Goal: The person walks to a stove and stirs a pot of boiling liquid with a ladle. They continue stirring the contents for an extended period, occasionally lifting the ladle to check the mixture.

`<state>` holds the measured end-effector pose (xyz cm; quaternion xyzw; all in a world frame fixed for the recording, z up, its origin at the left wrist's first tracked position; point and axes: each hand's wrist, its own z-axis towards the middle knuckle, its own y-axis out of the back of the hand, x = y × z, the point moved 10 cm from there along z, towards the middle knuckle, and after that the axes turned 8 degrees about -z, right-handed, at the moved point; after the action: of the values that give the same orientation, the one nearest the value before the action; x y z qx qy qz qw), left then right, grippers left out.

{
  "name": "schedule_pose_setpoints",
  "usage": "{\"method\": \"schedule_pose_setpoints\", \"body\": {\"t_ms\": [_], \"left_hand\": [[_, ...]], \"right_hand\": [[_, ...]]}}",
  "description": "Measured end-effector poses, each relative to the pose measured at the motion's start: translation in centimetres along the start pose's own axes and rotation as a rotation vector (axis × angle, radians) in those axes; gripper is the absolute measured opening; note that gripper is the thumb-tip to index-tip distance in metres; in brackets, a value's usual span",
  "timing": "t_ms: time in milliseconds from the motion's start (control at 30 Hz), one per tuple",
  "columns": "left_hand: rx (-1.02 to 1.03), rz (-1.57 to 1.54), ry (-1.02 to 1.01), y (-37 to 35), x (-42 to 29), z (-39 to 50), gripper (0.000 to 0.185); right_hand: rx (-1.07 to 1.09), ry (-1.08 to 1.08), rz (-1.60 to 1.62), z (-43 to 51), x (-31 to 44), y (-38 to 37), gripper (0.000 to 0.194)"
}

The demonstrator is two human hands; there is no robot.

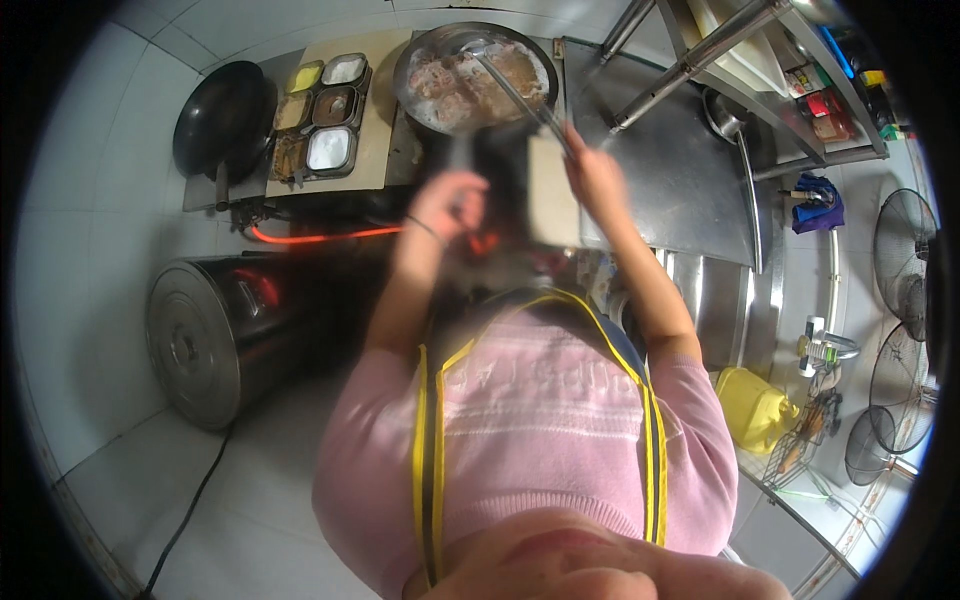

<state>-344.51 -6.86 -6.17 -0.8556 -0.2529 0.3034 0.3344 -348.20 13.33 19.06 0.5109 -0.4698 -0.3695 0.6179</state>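
A large wok (405,82) at the top centre holds bubbling, foamy liquid with pale chunks of meat (450,105). My right hand (596,176), at the right of the wok, is closed around the long metal handle of a ladle (517,94); the ladle's bowl rests in the foam near the far side. Below the wok, my left hand (450,202) is blurred, its fingers curled round what looks like the wok's handle (460,154). Left of the wok stand several square metal containers (335,106) of seasonings, with white, yellow and brown contents.
An empty black wok (221,112) sits at the far left. A large lidded metal pot (195,341) lies below an orange hose (322,237). At the right are a steel counter (660,180), a long-handled pan (726,116), a metal shelf frame (697,56) and a yellow jug (754,409).
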Motion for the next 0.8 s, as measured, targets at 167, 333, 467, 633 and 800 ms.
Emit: {"method": "schedule_pose_setpoints", "body": {"t_ms": [167, 333, 467, 633, 800], "left_hand": [[-0.027, -0.081, 0.011, 1.0, -0.7, -0.6, 0.016], [-0.016, -0.124, 0.106, 1.1, -1.3, -2.3, 0.031], [0.017, -0.114, 0.092, 0.7, -1.5, -2.5, 0.037], [-0.036, -0.141, 0.181, 1.0, -1.0, -2.6, 0.039], [-0.013, -0.151, 0.119, -0.1, -1.4, -3.4, 0.029]], "right_hand": [[0.033, -0.037, -0.141, 0.5, -0.9, -2.2, 0.062], [0.000, -0.073, -0.051, -2.2, -4.6, -3.4, 0.064], [-0.100, -0.022, 0.137, -2.7, -4.3, -1.6, 0.062], [-0.133, 0.005, 0.083, 0.1, 0.2, 0.4, 0.057], [-0.006, 0.030, -0.121, -0.5, 1.6, -2.3, 0.064]]}}
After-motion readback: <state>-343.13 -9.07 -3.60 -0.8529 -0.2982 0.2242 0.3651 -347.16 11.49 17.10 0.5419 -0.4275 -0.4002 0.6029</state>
